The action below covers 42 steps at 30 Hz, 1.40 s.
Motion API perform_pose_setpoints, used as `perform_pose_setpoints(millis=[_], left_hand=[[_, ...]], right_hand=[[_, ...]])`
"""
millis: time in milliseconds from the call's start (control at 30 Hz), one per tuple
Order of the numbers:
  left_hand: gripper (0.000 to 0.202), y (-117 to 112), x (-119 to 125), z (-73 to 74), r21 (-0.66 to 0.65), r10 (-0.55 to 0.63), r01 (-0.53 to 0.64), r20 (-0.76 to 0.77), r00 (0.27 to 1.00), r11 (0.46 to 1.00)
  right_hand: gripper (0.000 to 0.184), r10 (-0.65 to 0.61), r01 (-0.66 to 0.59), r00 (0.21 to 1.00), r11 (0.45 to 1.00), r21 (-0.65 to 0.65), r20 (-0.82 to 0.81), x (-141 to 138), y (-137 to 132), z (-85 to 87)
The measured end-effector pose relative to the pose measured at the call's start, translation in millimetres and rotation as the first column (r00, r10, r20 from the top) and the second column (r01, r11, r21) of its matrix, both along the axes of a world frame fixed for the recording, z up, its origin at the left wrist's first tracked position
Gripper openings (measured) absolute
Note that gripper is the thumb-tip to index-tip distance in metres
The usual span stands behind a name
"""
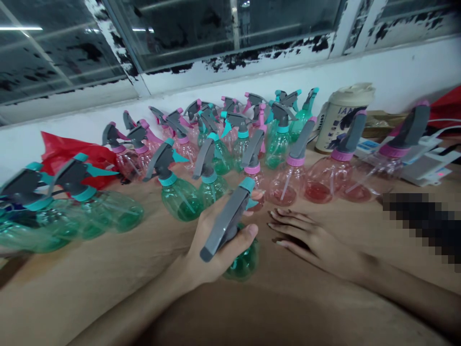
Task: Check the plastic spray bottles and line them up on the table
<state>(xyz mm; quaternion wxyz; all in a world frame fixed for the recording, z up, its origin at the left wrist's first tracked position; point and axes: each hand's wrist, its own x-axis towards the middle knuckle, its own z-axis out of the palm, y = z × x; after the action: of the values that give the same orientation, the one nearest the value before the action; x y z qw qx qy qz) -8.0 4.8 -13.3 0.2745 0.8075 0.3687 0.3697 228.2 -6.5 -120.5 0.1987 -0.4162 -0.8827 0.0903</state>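
My left hand (pixel 216 250) is wrapped round a green spray bottle (pixel 245 262) with a grey trigger head and turquoise nozzle, near the front middle of the table. The head covers part of the hand, and the fingers hide the bottle's neck. To its right, my right hand (pixel 306 235) lies palm down on the wooden table (pixel 288 298), fingers stretched out and holding nothing. Just beyond its fingertips stands a pink spray bottle (pixel 283 187). Two green spray bottles, one of them a larger-looking green bottle (pixel 182 199), stand just beyond my left hand.
Several more pink and green spray bottles crowd toward the wall, with another green bottle (pixel 118 211) at the left. A red plastic bag (pixel 72 154) lies behind it. At the back right are a cream coffee cup (pixel 342 120) and a white device (pixel 425 166) with cables.
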Motion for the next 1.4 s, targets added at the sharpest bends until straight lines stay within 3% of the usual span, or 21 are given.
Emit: perform_pose_setpoints(millis=[167, 300, 567, 733, 833, 967, 1233, 1400], left_hand=[[0.009, -0.4, -0.9, 0.3, 0.068, 0.006, -0.006, -0.002, 1.0, 0.998], [0.028, 0.7, 0.2, 2.4, 0.009, -0.052, 0.051, 0.054, 0.997, 0.999], [0.022, -2.7, 2.5, 5.8, -0.079, -0.035, 0.04, 0.069, 0.997, 0.996], [0.017, -1.0, -1.3, 2.6, -0.032, 0.007, -0.007, -0.012, 1.0, 0.999], [0.004, -0.4, -2.4, 1.7, 0.036, 0.032, -0.031, -0.043, 0.999, 0.999], [0.003, -1.6, -1.1, 2.5, 0.061, 0.05, -0.048, -0.022, 0.999, 0.997], [0.021, 1.4, 2.0, 2.7, 0.109, 0.067, -0.064, -0.028, 0.997, 0.992], [0.027, -3.3, 4.2, 1.3, 0.035, 0.101, -0.099, -0.036, 0.994, 0.994]], right_hand=[[0.037, 0.011, -0.01, 1.0, 1.0, -0.002, 0.024, 0.3, 0.4, 0.4], [0.037, 0.017, -0.017, 1.0, 1.0, -0.007, 0.02, 0.5, 0.6, 0.6], [0.036, 0.008, -0.008, 1.0, 1.0, -0.003, 0.003, 0.2, -0.4, 1.4], [0.035, 0.013, -0.013, 1.0, 1.0, -0.002, 0.003, 0.0, -0.8, 3.0], [0.035, 0.01, -0.01, 1.0, 1.0, 0.001, -0.006, -0.1, -0.9, 3.4], [0.035, 0.008, -0.008, 1.0, 1.0, -0.008, -0.031, -0.3, -0.9, 4.1], [0.035, 0.014, -0.014, 1.0, 1.0, 0.009, -0.012, -0.1, -1.0, 3.7], [0.035, 0.017, -0.017, 1.0, 1.0, -0.006, -0.014, 0.1, -0.3, 2.6]])
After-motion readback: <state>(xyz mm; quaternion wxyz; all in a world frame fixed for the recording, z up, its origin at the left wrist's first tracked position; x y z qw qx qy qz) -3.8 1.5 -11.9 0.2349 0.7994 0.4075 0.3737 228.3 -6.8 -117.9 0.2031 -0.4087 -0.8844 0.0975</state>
